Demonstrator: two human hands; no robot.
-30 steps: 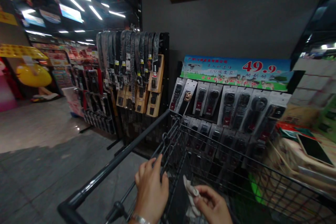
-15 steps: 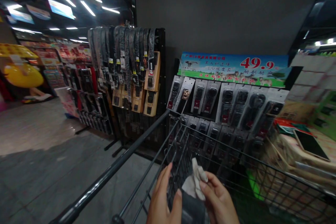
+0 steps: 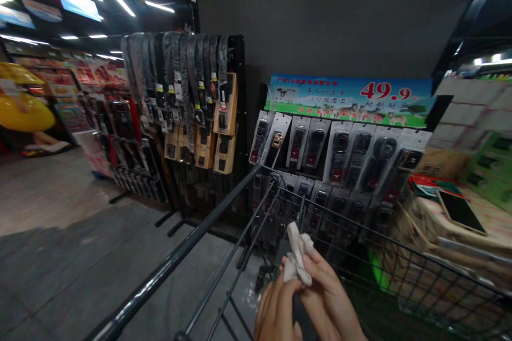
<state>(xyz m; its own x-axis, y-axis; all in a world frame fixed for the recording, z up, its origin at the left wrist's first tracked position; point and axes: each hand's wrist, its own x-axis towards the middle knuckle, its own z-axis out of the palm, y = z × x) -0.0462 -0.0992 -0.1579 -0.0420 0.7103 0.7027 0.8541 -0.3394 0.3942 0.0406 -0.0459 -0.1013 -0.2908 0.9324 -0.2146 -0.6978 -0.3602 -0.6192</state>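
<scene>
A crumpled white tissue or thin cloth (image 3: pixel 296 253) is gripped between my hands at the lower middle of the view, above the wire cart. My right hand (image 3: pixel 330 295) pinches its right side with the fingers closed. From the left, my left hand (image 3: pixel 276 306) curls round its lower edge, and part of those fingers is hidden. A dark grey flat surface (image 3: pixel 301 314) shows between the hands; I cannot tell what it belongs to. The black wire shopping cart (image 3: pixel 360 229) surrounds the hands, its long side bar (image 3: pixel 180 248) running down to the left.
Packaged belts (image 3: pixel 340 154) hang on a display under a price sign (image 3: pixel 352 98). More belts (image 3: pixel 176 74) hang on a rack to the left. A phone (image 3: pixel 461 212) lies on stacked packages (image 3: pixel 432 224) at the right. Grey floor (image 3: pixel 120 256) stretches away on the left.
My left hand has moved right and curled in against the white tissue, having been spread apart from it. My right hand still holds the tissue. The view has shifted slightly.
</scene>
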